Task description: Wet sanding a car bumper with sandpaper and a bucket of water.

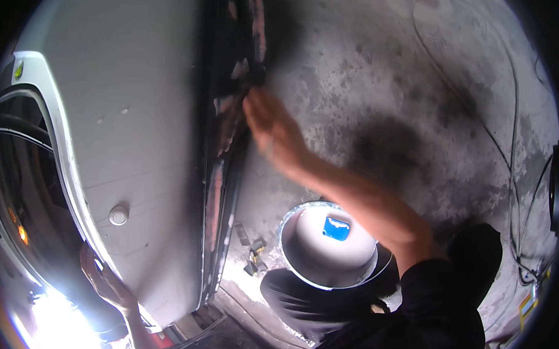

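A dull grey car body panel [145,139] fills the left of the view. Along its dark lower edge run bare, pinkish-brown patches [214,203]. My right hand [270,125] presses against that edge from the floor side. Its fingers are smeared by motion and partly turned away, so anything under them is hidden. Beside the window opening, my left hand [108,284] rests on the pale trim, fingers stretched along it. Below my right forearm stands a round bucket [283,233] of whitish liquid, with a small blue rectangular piece [336,229] in it.
A bright lamp [65,324] glares at the lower left. Dark cables [502,154] trail over the stained grey floor [357,66] on the right. Small dark blocks [254,260] lie between panel and bucket. My bent knee [299,301] is close to the bucket.
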A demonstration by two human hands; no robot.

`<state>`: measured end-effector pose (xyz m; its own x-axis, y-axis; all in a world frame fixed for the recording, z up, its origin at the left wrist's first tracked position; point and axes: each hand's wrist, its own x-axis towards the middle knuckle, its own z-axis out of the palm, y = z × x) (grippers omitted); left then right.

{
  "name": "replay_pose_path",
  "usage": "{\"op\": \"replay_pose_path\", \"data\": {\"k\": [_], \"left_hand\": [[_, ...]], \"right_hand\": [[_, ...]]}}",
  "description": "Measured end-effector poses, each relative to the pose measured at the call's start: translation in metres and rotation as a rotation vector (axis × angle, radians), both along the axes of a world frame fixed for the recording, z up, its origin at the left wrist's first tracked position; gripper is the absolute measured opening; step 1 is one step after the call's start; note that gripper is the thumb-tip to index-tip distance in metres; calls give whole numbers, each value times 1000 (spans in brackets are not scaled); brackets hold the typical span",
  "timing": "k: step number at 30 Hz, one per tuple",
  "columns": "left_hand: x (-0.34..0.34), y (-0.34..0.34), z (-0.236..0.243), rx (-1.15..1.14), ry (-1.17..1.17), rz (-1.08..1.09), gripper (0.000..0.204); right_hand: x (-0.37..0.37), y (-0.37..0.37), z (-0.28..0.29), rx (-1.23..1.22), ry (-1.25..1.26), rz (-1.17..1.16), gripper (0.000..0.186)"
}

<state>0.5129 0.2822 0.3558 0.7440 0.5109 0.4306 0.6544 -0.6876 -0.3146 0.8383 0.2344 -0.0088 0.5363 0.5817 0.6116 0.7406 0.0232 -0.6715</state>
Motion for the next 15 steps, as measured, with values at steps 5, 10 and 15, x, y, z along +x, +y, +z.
{"op": "replay_pose_path", "data": {"k": [5, 10, 15], "left_hand": [[-5, 2, 4, 23, 8, 11, 57], [-3, 4, 0, 21, 0, -13, 57], [-3, 3, 5, 33, 5, -26, 55]], "right_hand": [[-3, -18, 5, 127, -212, 96, 51], [-19, -3, 25, -32, -19, -98, 48], [-8, -17, 26, 37, -126, -60, 41]]}}
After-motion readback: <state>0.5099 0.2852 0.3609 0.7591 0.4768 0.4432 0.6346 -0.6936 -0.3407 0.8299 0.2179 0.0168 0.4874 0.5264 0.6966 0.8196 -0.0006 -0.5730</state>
